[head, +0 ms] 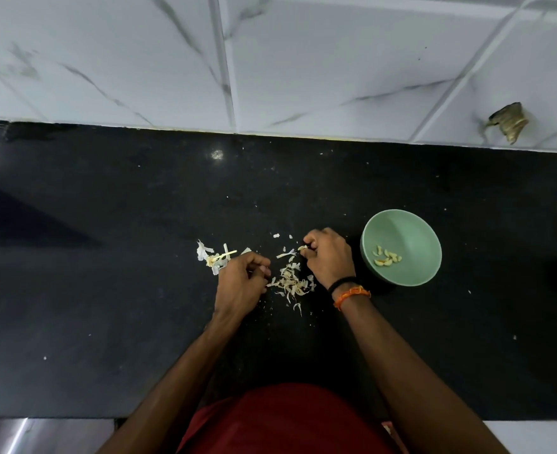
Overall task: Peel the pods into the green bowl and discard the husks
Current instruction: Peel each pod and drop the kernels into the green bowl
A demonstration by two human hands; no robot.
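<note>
We see the right hand (328,257) curled over the black counter (106,290), its fingertips pinching a small pale pod (301,248) just beside the green bowl (401,224). The bowl stands toward the counter's right end, about midway between the wall edge and the near edge, with a few peeled pieces (387,257) lying inside it. Our left hand (241,283) is loosely curled near the husks (292,281) heaped between both hands; whether it holds anything we cannot tell. More husk scraps (210,255) lie just left of it.
</note>
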